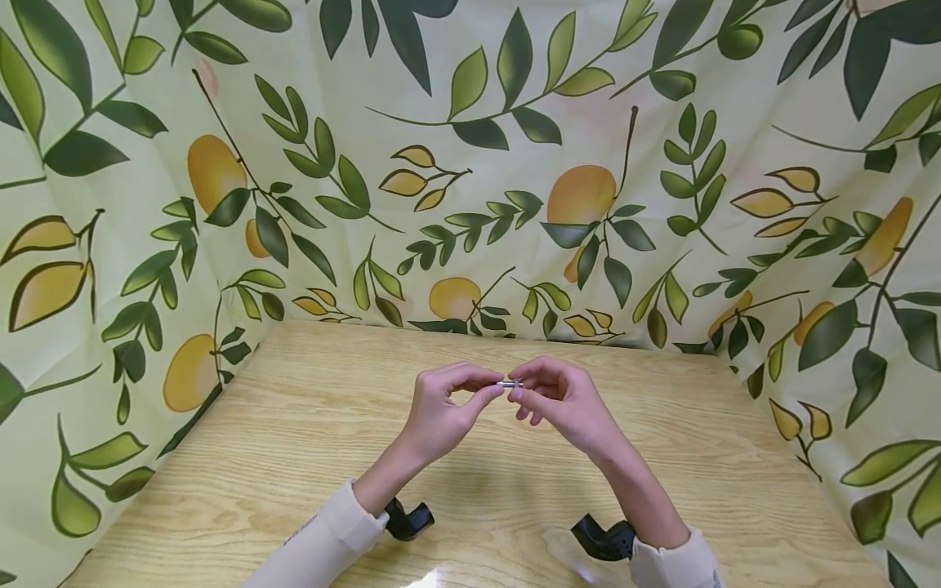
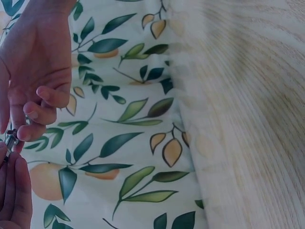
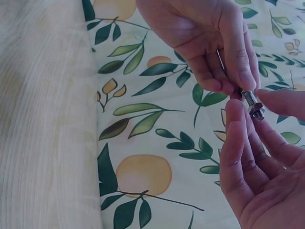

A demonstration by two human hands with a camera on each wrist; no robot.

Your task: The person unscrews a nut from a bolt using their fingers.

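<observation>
A small silver bolt (image 1: 506,383) is held level between both hands in the head view. My left hand (image 1: 444,404) pinches its left end between thumb and forefinger; in the right wrist view, this hand (image 3: 209,38) comes from above and hides the end it grips. A hex nut (image 3: 256,108) sits around the threads near the other end. My right hand (image 1: 562,400) has thumb and fingertips at the nut, its other fingers loosely curled below. In the left wrist view the metal piece (image 2: 11,138) shows at the left edge, partly covered by fingers.
Beneath the hands lies a light wood-grain table (image 1: 331,433). Cloth printed with leaves and fruit (image 1: 470,245) stands around its back and sides. Black wrist-worn devices (image 1: 409,520) hang below both cuffs.
</observation>
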